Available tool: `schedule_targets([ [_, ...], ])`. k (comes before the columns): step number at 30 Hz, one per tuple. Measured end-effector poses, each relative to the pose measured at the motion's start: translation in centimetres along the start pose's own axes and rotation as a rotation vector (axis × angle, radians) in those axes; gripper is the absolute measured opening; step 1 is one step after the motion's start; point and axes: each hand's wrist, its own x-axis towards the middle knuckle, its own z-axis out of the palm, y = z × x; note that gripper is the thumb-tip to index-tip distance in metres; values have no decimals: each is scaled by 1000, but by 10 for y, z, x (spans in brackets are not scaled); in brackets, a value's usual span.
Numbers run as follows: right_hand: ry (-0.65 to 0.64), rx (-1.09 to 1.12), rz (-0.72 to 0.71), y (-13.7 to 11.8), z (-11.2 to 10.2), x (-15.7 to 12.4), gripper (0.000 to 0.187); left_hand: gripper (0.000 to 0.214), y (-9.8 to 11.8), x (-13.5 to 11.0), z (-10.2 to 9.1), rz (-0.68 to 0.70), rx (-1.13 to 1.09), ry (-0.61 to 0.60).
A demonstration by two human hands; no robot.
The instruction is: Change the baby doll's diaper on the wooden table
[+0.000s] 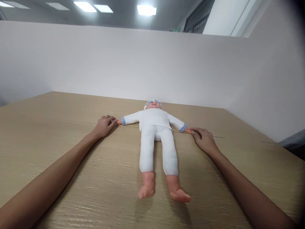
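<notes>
A baby doll [155, 119] lies on its back on the wooden table, head away from me and bare feet toward me. It wears a white long-sleeved top with blue cuffs, white trousers and a white cap with blue lettering. Both its arms are stretched out sideways. My left hand [105, 125] rests on the table with its fingers closed on the doll's hand at the left. On the other side, my right hand [204, 139] pinches the doll's other hand between thumb and fingers.
The light wooden table [95, 197] has thin seams running across it. A pale partition wall [114, 60] rises behind it and along the right side. Near the right edge sits a dark object [294, 143], partly cut off.
</notes>
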Motion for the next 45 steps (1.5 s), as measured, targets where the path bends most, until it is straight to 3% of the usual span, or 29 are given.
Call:
schedule_targets([
  [15,-13,19,7,-1,-1,2,44,54,0,-1,-2,11,-6,-44],
  [22,-49,18,3,-6,-4,-2,45,55,14,-11,-5,-9,31,-73],
  [27,-42,-41,55,-15,-6,-15,57,59,30,-33,-9,-105,78,-80],
  [34,-44,-139,183,-49,-17,-59,65,67,69,-77,-21,-264,146,-97],
  [39,-94,-168,245,-95,-38,-104,66,70,112,-113,-35,-335,179,-101],
  [45,-175,-128,196,-151,-72,-174,63,70,167,-177,-53,-360,204,-131],
])
